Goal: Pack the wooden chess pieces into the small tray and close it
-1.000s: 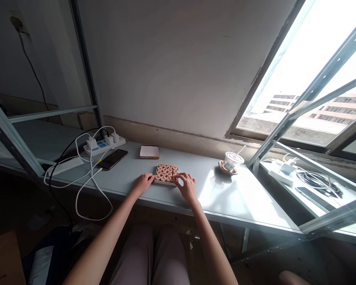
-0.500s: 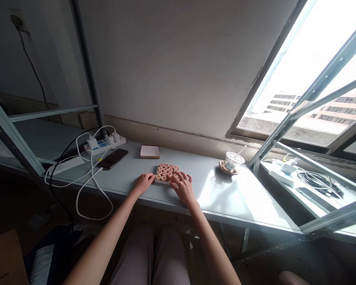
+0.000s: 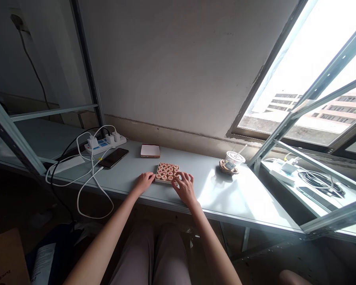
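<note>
A shallow box [image 3: 157,181] filled with rows of round wooden pieces [image 3: 165,172], marked in red, lies on the grey table. At its left edge rests my left hand [image 3: 144,182], fingers curled together; what they hold, if anything, is too small to tell. My right hand [image 3: 184,187] is at the box's right edge, fingers spread and bent, the thumb and index finger near the front right corner and partly hiding the pieces there. Behind the box sits an open lid or tray [image 3: 150,151] with a pale inside and a reddish rim.
A black phone [image 3: 114,158] and a white power strip [image 3: 105,144] with looping cables are on the left. To the right, a lidded plastic cup [image 3: 235,157] with a straw stands by a brown holder [image 3: 228,169]. Metal frame posts bound both sides.
My right hand has shifted slightly right and back from over the pieces, uncovering more of them. My left hand stays at the box's left edge.
</note>
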`<state>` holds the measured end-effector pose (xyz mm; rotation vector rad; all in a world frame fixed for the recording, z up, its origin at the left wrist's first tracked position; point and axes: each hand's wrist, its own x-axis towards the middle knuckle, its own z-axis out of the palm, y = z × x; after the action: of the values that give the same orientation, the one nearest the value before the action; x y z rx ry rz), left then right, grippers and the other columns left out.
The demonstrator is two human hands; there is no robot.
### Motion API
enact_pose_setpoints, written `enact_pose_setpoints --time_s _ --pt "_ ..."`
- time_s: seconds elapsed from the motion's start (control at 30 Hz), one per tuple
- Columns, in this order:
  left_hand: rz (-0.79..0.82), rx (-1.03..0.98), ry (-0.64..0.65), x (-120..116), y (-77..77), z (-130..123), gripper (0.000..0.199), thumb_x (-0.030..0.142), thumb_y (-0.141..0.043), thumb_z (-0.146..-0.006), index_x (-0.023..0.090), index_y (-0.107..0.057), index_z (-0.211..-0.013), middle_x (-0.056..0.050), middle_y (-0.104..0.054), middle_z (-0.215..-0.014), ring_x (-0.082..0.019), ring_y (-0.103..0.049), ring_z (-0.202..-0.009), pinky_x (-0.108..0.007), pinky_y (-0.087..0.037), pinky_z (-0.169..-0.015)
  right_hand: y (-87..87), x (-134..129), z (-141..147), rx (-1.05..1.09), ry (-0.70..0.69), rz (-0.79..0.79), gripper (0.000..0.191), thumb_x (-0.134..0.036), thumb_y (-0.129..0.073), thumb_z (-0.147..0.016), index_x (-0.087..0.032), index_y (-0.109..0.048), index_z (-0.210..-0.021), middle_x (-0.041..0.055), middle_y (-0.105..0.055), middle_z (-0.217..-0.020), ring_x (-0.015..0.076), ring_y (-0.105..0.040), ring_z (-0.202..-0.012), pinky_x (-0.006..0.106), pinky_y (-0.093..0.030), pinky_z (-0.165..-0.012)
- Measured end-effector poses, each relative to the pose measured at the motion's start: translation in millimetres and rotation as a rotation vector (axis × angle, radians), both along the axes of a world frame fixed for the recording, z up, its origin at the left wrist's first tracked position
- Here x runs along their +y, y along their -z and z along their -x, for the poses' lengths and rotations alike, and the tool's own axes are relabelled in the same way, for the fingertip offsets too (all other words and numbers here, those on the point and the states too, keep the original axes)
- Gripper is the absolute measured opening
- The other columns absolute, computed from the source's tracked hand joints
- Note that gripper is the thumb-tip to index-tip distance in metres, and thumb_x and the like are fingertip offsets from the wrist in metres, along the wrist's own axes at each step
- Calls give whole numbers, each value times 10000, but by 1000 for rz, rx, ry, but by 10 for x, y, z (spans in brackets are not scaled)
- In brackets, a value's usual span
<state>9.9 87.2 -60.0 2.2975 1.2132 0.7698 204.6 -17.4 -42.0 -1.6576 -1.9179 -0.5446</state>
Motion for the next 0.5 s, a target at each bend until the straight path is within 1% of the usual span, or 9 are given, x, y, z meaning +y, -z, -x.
enact_pose_setpoints --time_s 0.13,0.3,0.43,0.5 --pt "6 1 0 8 10 -4 324 296 -350 -877 179 -478 -604 -29 -544 -628 -142 -481 -601 -233 -284 -576 -6 1 11 -5 -24 -14 153 -257 -460 -892 -241 -613 -900 58 -572 -1102 200 -463 -1031 383 -251 -938" --pt "4 0 -9 29 37 -5 327 308 -357 -872 180 -489 -603 -38 -565 -647 -150 -493 -622 -234 -293 -588 -16 -4 14 -3 -34 7 124 -261 -492 -878 -241 -614 -884 45 -567 -1133 195 -458 -1049 375 -249 -942" --pt "0 8 -9 23 32 1 340 318 -347 -876 182 -496 -603 -34 -558 -633 -150 -487 -608 -237 -294 -585 -29 -29 17 10 -27 5 177 -285 -459 -898 -239 -628 -872 53 -574 -1121 199 -460 -1053 379 -247 -948" --pt "-3 11 -6 20 26 3 343 319 -346 -878 183 -500 -603 -30 -556 -632 -149 -482 -600 -239 -293 -583 -42 -27 18 28 -2 -1 212 -282 -429 -912 -243 -636 -886 54 -579 -1108 199 -465 -1053 379 -251 -943"
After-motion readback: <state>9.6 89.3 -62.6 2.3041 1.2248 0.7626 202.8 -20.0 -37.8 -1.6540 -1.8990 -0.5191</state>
